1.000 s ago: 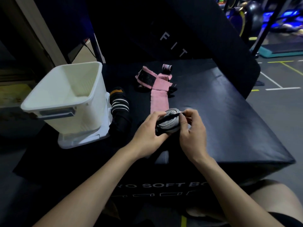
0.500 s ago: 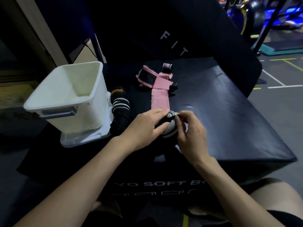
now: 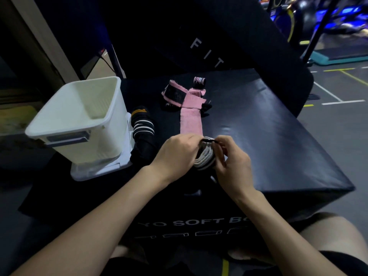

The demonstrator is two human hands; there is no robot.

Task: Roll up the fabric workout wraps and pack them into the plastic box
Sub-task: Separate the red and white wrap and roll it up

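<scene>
A rolled grey-and-black striped wrap [image 3: 205, 158] sits between my two hands above the black soft box [image 3: 268, 136]. My left hand [image 3: 175, 154] grips the roll from the left. My right hand [image 3: 233, 164] pinches its black end at the top. A pink wrap [image 3: 191, 118] lies unrolled just beyond my hands, its black hook-and-loop end folded at the far side. A black wrap with white stripes [image 3: 142, 128] lies next to the white plastic box [image 3: 79, 120], which stands open at the left; I see nothing in it.
The white box rests on its lid [image 3: 103, 168] near the soft box's left edge. A small rolled pink piece [image 3: 199, 80] stands at the back. A dark padded panel rises behind. Gym floor lies to the right.
The roll has turned more upright between my hands and shifted slightly away from me. My right fingers have moved up to pinch its top end.
</scene>
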